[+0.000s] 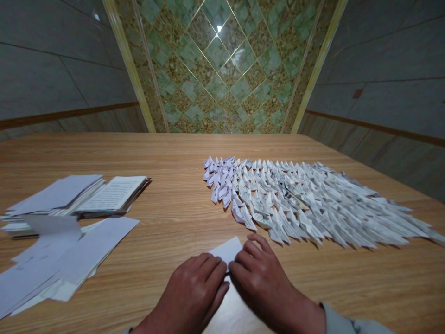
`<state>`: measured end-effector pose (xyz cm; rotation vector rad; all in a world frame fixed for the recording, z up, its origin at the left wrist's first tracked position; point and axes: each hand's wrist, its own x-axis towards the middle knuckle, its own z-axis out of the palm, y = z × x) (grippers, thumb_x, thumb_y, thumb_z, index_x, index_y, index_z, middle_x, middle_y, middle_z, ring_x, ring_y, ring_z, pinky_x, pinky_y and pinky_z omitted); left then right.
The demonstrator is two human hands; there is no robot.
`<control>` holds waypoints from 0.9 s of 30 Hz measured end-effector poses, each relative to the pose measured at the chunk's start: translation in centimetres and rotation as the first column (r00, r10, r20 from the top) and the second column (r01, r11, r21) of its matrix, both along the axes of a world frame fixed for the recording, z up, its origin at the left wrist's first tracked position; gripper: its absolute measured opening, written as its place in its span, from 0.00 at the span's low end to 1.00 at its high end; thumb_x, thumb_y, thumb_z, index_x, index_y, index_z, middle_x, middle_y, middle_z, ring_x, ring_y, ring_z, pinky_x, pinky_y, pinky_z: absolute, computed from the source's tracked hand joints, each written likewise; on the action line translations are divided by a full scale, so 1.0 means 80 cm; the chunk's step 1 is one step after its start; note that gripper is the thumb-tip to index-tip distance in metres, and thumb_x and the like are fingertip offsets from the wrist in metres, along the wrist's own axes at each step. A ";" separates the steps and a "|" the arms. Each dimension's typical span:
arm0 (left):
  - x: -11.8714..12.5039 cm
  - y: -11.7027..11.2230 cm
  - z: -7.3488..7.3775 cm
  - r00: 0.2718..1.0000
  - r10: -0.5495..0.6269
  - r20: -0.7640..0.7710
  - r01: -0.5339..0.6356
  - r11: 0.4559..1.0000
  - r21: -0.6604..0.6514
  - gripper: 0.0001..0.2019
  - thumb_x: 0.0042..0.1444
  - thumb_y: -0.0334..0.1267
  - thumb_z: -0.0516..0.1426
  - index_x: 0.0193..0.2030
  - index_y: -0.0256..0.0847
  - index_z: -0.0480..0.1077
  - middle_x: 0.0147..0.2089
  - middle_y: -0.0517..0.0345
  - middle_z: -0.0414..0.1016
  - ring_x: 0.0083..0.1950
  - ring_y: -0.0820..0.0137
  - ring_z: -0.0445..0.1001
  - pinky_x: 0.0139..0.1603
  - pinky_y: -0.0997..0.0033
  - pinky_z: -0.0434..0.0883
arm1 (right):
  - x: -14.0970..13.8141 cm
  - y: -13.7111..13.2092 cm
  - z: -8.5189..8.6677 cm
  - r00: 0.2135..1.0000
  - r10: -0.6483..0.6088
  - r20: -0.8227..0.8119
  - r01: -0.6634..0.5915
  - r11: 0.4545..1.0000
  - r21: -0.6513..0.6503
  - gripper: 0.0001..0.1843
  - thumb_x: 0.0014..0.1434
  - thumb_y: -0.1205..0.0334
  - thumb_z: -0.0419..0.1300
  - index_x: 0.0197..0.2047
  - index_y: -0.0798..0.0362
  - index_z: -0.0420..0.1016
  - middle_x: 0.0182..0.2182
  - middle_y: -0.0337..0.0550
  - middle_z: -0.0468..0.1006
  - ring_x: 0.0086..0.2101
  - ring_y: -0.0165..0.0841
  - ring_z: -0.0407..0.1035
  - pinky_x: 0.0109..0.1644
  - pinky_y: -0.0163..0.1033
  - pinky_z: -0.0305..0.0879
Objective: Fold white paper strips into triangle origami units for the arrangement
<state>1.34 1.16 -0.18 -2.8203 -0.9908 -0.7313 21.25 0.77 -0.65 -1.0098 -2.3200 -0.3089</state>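
Close to the table's front edge, a white sheet of paper (pixel 227 251) lies between my two hands, partly folded. My left hand (pixel 196 290) grips its left side, fingers curled over the fold. From the right, my right hand (pixel 261 273) pinches the same paper, thumb and fingertips meeting near the left hand's. Both hands cover much of the sheet, so the exact fold is hidden. Just beyond my right hand stand rows of small folded paper boats (pixel 299 204), lilac ones at the left end and white printed ones further right.
To the left lie loose paper sheets (pixel 100 246) in an untidy spread. Behind them sit a stack of paper (pixel 59 192) and a pile of printed pages (pixel 113 195). The wooden table (pixel 174 157) reaches to a tiled green wall (pixel 219 69).
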 end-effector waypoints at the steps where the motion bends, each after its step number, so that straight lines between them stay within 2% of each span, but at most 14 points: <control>1: 0.001 0.000 0.003 1.000 -0.006 0.008 0.006 1.000 0.015 0.06 0.65 0.33 0.55 0.43 0.40 0.74 0.38 0.52 0.82 0.37 0.58 0.79 0.35 0.58 0.78 | 0.000 0.001 0.000 1.000 0.003 -0.010 -0.003 1.000 0.008 0.16 0.69 0.70 0.54 0.28 0.54 0.71 0.24 0.40 0.71 0.33 0.36 0.62 0.59 0.48 0.55; 4: 0.002 0.002 0.009 0.999 -0.020 0.043 0.015 0.993 0.116 0.12 0.70 0.36 0.51 0.49 0.37 0.74 0.46 0.48 0.83 0.45 0.57 0.81 0.43 0.57 0.78 | 0.001 0.003 0.005 0.999 0.010 -0.037 -0.009 1.000 0.024 0.20 0.72 0.69 0.50 0.27 0.54 0.71 0.23 0.40 0.71 0.31 0.35 0.62 0.58 0.48 0.56; 6: 0.003 0.004 0.008 0.997 -0.026 0.075 0.012 0.983 0.183 0.15 0.72 0.34 0.46 0.49 0.36 0.74 0.46 0.49 0.84 0.44 0.59 0.82 0.45 0.58 0.78 | 0.000 0.001 0.008 0.999 0.017 -0.046 -0.015 0.999 0.031 0.21 0.72 0.70 0.48 0.27 0.55 0.71 0.23 0.40 0.71 0.31 0.35 0.61 0.58 0.48 0.56; 8: 0.003 0.006 0.007 0.993 -0.045 0.107 0.021 0.975 0.219 0.19 0.74 0.32 0.42 0.45 0.37 0.74 0.41 0.51 0.84 0.39 0.62 0.82 0.41 0.61 0.78 | -0.001 -0.001 0.010 0.999 0.023 -0.048 -0.021 0.999 0.034 0.22 0.72 0.70 0.48 0.27 0.55 0.71 0.23 0.40 0.70 0.31 0.35 0.61 0.58 0.48 0.56; 11: 0.004 0.007 0.006 0.989 -0.065 0.131 0.037 0.978 0.204 0.23 0.75 0.33 0.39 0.40 0.38 0.74 0.35 0.52 0.83 0.33 0.64 0.81 0.35 0.63 0.77 | -0.003 -0.002 0.008 0.998 0.034 -0.053 -0.032 0.999 0.035 0.20 0.71 0.70 0.51 0.27 0.54 0.71 0.23 0.39 0.70 0.31 0.35 0.60 0.59 0.49 0.56; 15: 0.001 0.005 0.006 0.992 -0.057 0.113 0.040 0.988 0.148 0.24 0.75 0.36 0.39 0.38 0.39 0.74 0.32 0.54 0.81 0.30 0.64 0.79 0.30 0.65 0.74 | 0.001 0.000 0.005 0.999 0.023 -0.046 -0.021 0.999 0.033 0.17 0.68 0.70 0.56 0.26 0.53 0.70 0.22 0.38 0.70 0.32 0.35 0.60 0.60 0.50 0.55; 23: -0.027 -0.003 0.006 0.995 -0.086 0.058 0.078 0.989 0.122 0.23 0.76 0.35 0.40 0.40 0.41 0.75 0.36 0.55 0.82 0.34 0.66 0.80 0.35 0.68 0.74 | 0.020 -0.006 0.011 0.998 -0.009 0.064 0.014 0.996 -0.084 0.14 0.64 0.70 0.63 0.27 0.52 0.72 0.24 0.37 0.72 0.34 0.34 0.61 0.62 0.49 0.53; 27: -0.029 -0.005 0.005 0.995 -0.083 0.061 0.074 0.989 0.131 0.21 0.75 0.35 0.40 0.40 0.40 0.74 0.37 0.55 0.82 0.35 0.66 0.79 0.35 0.67 0.73 | 0.031 0.000 0.017 0.995 -0.058 0.084 0.066 0.993 -0.099 0.15 0.63 0.70 0.64 0.25 0.51 0.72 0.23 0.37 0.72 0.33 0.35 0.61 0.58 0.48 0.55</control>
